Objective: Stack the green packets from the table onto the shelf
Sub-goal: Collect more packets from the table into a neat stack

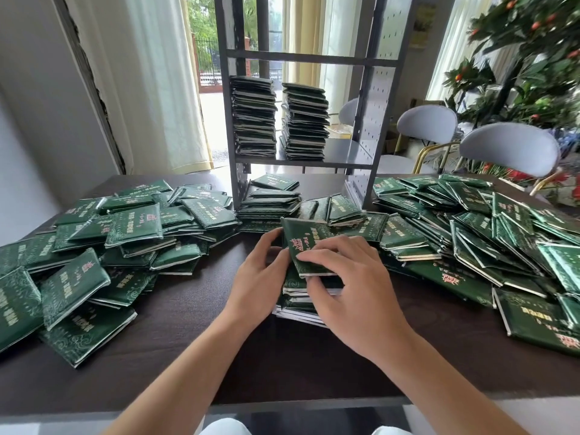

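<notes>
A small stack of green packets [301, 296] stands on the dark table [282, 356] in front of me. On its top lies a tilted green packet [306, 238]. My left hand [260, 277] grips the stack's left side, thumb on the top packet. From the right, my right hand [351, 277] lies over the top packet with fingers spread and curled over its near edge. Behind stands a grey metal shelf [345, 152] holding two tall packet stacks [254, 116] [304, 120].
Loose green packets lie in big heaps at the left [103, 246] and right [486, 233], with more under the shelf [270, 202]. Two grey chairs [508, 149] and a plant [527, 58] stand behind the table at the right. A curtain hangs at the back left.
</notes>
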{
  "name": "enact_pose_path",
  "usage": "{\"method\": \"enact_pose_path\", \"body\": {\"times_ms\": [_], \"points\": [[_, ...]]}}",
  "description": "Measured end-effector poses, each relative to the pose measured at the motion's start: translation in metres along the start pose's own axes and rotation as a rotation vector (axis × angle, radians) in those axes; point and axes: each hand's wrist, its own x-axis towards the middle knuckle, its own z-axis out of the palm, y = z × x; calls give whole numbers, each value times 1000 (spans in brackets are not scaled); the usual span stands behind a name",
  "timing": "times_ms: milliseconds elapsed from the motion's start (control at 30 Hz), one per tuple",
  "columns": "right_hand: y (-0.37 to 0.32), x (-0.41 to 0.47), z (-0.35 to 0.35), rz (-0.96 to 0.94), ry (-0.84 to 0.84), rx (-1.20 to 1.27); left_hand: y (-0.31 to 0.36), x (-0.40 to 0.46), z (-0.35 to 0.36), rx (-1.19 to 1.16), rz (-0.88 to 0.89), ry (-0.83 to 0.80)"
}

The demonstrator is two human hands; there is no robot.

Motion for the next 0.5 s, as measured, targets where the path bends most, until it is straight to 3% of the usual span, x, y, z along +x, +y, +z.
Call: {"method": "enact_pose_path", "body": {"times_ms": [167, 267, 400, 500], "points": [[-5, -2, -8, 2, -126, 65, 4, -2, 1, -44, -13, 8], [-8, 0, -13, 73, -166, 231, 7, -5, -1, 17, -7, 9], [-9, 10, -19, 460, 32, 514, 9, -7, 0, 58, -12, -14], [-5, 16, -17, 862, -121, 777, 10, -9, -1, 142, 27, 35]]}}
